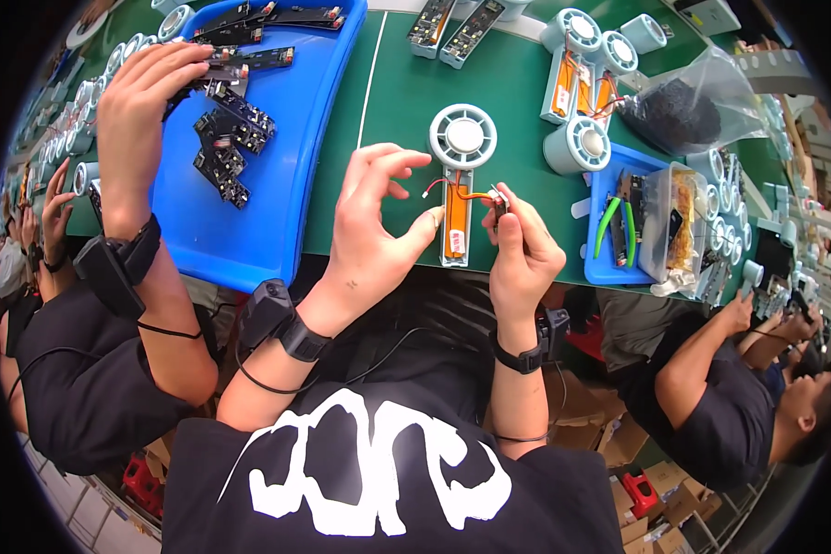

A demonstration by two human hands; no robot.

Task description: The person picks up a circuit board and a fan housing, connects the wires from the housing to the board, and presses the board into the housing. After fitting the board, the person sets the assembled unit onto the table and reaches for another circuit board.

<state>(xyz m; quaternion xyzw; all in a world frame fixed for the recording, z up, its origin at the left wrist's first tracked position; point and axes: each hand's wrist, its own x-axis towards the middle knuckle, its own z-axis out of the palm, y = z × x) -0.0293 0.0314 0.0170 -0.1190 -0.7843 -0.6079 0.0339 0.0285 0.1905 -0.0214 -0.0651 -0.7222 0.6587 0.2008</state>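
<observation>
In front of me a light-blue handheld fan body (463, 136) lies on the green table, its round head away from me. An orange battery (456, 222) with a white label fills its open handle. My left hand (379, 217) is open at the left of the handle, thumb at the handle's edge, fingers spread. A short lead with a small white plug sticks out left from the handle. With thumb and fingers my right hand (526, 249) pinches a small dark circuit board (500, 208), mostly hidden by the fingers; orange-red wires run from it to the handle.
A blue tray (295, 166) with black circuit boards (235, 138) stands left; a co-worker's hand (143, 111) reaches over it. On the right are fan bodies (577, 148), a clear bag (702, 102) and a small blue tray (600, 268) with green-handled cutters (607, 226). Another person sits right.
</observation>
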